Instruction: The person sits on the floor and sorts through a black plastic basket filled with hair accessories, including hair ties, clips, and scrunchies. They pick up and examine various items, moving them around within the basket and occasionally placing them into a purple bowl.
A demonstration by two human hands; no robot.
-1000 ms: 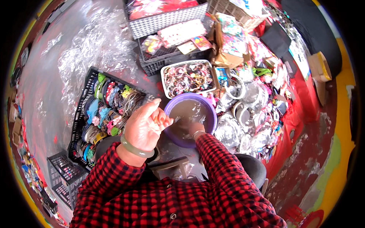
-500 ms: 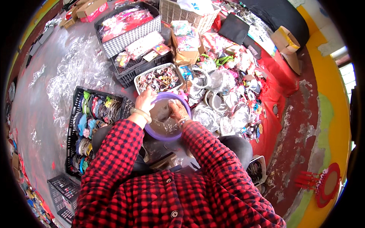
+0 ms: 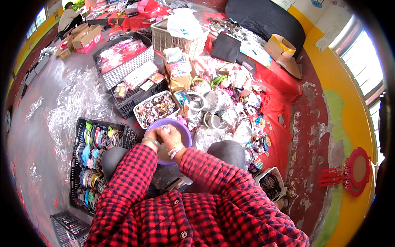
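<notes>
In front of my knees sits a purple basin [image 3: 188,139] holding murky brownish water. My left hand [image 3: 153,136] and my right hand [image 3: 172,137] are pressed together over it, fingers curled in. A small pale bit shows at the fingertips, but what the hands grip is mostly hidden. A bangle circles each wrist. Just beyond the basin stands a white basket [image 3: 137,117] full of small, mixed-colour accessories. To my left, a black crate [image 3: 74,173] holds rows of headbands, some with blue and pink flowers.
Clear plastic wrapping [image 3: 78,99] lies on the grey floor at left. Stacked crates [image 3: 127,68] and a cardboard box [image 3: 180,80] stand ahead. Clear-wrapped goods [image 3: 222,119] pile up on red cloth at right. A small basket [image 3: 282,188] sits by my right knee. Another person [image 3: 69,17] crouches far left.
My hands have come together above the basin; before, the right held a dark, wet clump over the water and the left was at the rim. The view has tilted up.
</notes>
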